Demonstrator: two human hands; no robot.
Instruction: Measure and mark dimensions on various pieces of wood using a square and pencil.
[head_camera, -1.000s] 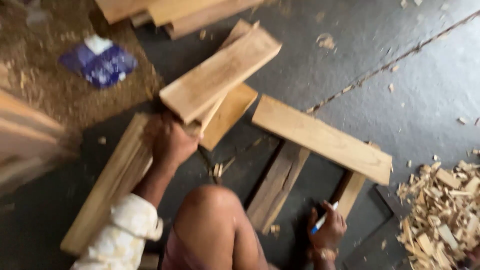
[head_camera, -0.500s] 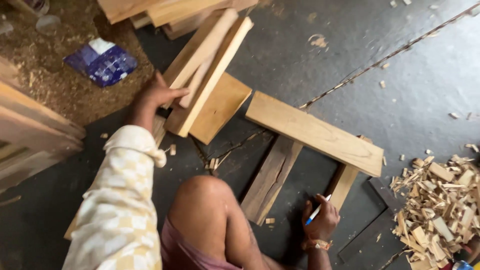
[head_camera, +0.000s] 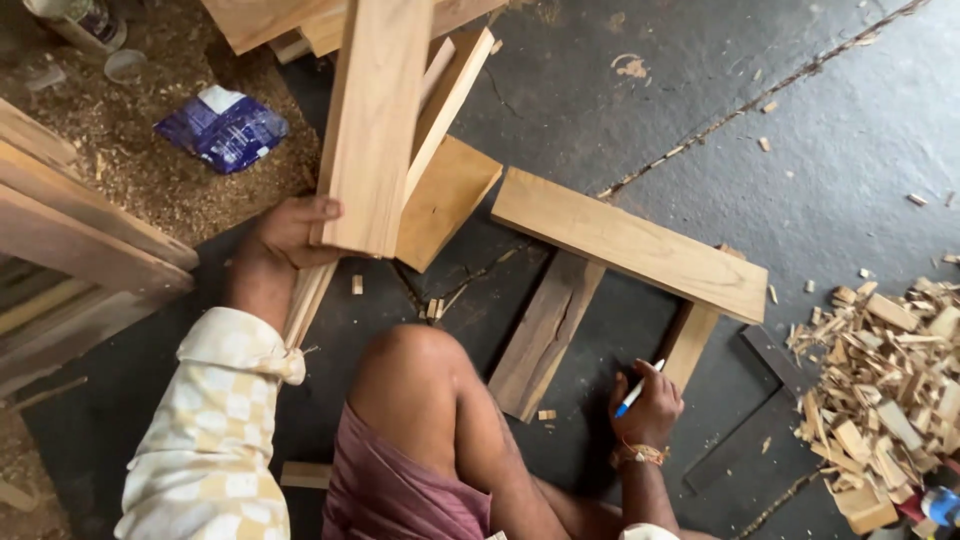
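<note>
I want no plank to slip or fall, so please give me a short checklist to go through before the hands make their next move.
1. Left hand has a firm hold on the raised plank: ok, fingers wrap its lower edge.
2. Raised plank is free of the other planks: cannot tell, it overlaps a thinner plank behind it.
3. Right hand is secure: ok, it holds a blue pen and rests on the floor.
4. Flat plank lies stable: ok, it rests across two darker boards.
5. Bare knee is out of the plank's path: not ok, it lies just below.
</note>
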